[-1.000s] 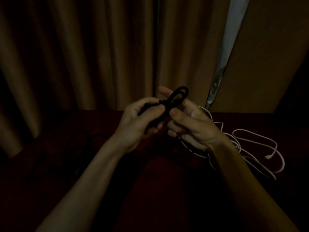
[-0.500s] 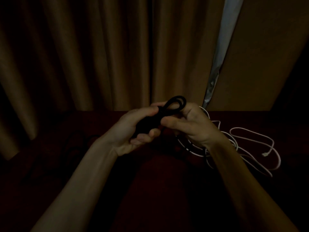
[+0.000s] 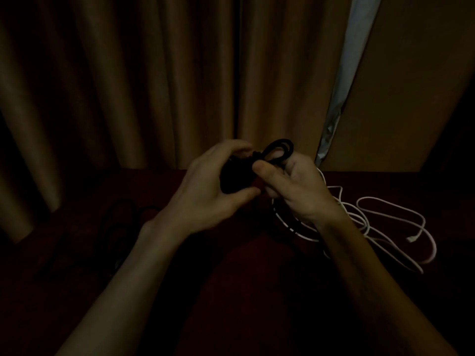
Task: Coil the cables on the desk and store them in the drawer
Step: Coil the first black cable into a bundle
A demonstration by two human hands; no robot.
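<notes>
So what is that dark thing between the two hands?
A coiled black cable, gripped by the left hand and right hand; the head view shows it.

I see the black cable [image 3: 279,150] bunched into a small bundle above the desk [image 3: 231,278], with a double loop standing up from its top. My left hand [image 3: 205,191] wraps the bundle, and my right hand [image 3: 295,191] pinches the loop's base. The white cable [image 3: 385,222] sprawls uncoiled on the desk's right side. The dark cables [image 3: 123,217] lie dimly at the left.
</notes>
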